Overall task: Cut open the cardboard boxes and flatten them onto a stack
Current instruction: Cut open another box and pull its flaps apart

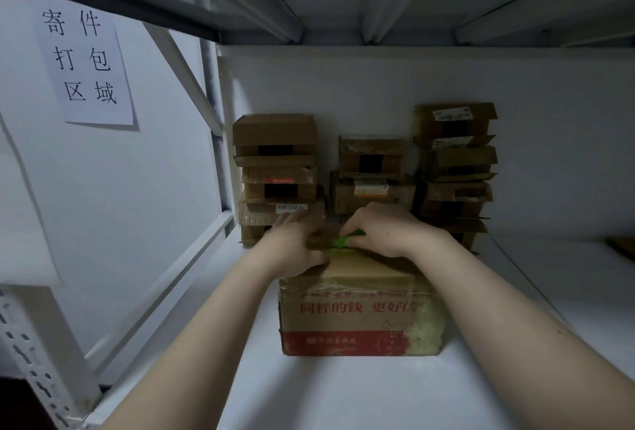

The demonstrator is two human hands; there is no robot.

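Observation:
A taped cardboard box (357, 319) with red printed lettering stands on the white shelf in front of me. My right hand (381, 230) grips a green cutter (348, 240) at the far top edge of the box. My left hand (295, 247) rests on the box's top at its far left corner, fingers spread over the cardboard. The cutter's blade is hidden by my fingers.
Three piles of small cardboard boxes stand against the back wall: a left pile (275, 168), a middle pile (372, 172) and a right pile (457, 161). A paper sign (82, 62) hangs on the left wall. A slanted shelf brace (178, 62) crosses at the left.

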